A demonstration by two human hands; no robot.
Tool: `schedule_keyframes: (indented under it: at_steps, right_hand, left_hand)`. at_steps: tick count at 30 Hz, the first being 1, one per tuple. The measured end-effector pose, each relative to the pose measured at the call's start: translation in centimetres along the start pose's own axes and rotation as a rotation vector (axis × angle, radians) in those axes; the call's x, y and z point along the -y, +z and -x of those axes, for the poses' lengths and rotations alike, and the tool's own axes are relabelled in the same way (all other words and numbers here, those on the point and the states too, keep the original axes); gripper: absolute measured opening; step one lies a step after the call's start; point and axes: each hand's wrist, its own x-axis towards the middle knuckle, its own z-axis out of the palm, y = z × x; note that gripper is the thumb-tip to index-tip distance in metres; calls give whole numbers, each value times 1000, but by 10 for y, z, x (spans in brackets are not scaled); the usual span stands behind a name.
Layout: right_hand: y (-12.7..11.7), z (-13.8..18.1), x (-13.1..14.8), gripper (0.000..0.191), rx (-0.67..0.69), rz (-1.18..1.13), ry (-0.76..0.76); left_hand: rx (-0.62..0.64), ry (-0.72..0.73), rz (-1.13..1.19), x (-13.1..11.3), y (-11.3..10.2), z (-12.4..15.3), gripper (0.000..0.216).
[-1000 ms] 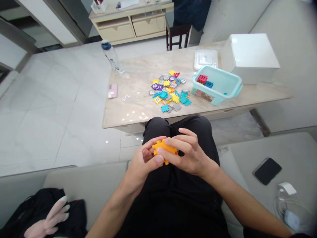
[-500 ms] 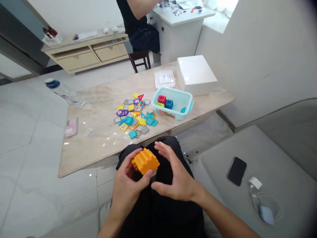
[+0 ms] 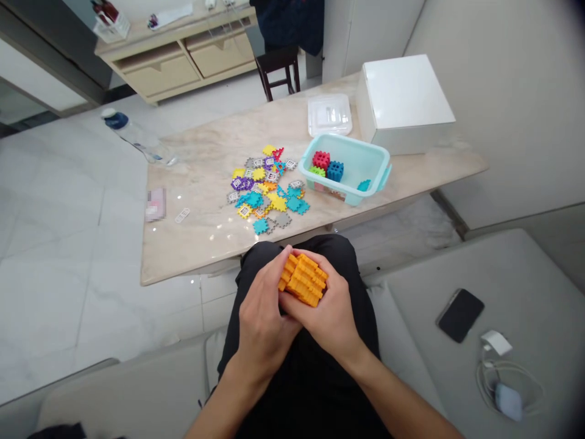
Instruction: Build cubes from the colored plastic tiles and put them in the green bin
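Observation:
A stack of orange toothed plastic building tiles (image 3: 305,280) is held between both hands above my lap. My left hand (image 3: 262,317) closes on its left side, and my right hand (image 3: 333,311) wraps its right side, with the thumb along the near edge. Parts of the stack are hidden behind the fingers. Beyond my knees, a heap of mixed building tiles (image 3: 276,202) in yellow, teal, purple and grey lies on the table (image 3: 201,244). To its right stands a light teal tub (image 3: 372,155) containing a red cube (image 3: 321,160), a blue cube (image 3: 335,171) and green and teal pieces.
Behind the tub are a clear lid (image 3: 329,114) and a white box (image 3: 406,100). A bottle (image 3: 137,137) lies at the table's far left. On the seat to my right rest a phone (image 3: 460,314) and a charger with cable (image 3: 507,399). A person sits on a dark stool (image 3: 278,61).
My right hand has come in and closed on the orange stack, which the left hand alone held before. The view has tilted down, and the stack has turned.

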Motion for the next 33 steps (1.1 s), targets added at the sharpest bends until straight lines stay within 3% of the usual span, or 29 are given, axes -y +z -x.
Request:
schedule_keyframes:
  at_steps: [6,13,18,26,30,33]
  right_hand:
    - [10,12,12,54,120,36,-19]
    - [26,27,10,45,325,-26,143]
    - [58,44,-12,40,373,-6,196]
    - [112,62,-39,57,366,-1,291]
    - [130,67,-43,59,338,-41,370]
    - [135,70,-48,59,352,-104,433]
  left_hand:
    - [34,-17,17,-1,-32,17,85]
    - [183,56,99,18,-88,55,86]
    - [123,-12,61,44,-90,89,89]
    - [87,-192,-21,73,-102,125,89]
    - [105,-174,-35,85,-114,134,89]
    - [189,-133,-41,94,-127,138,92]
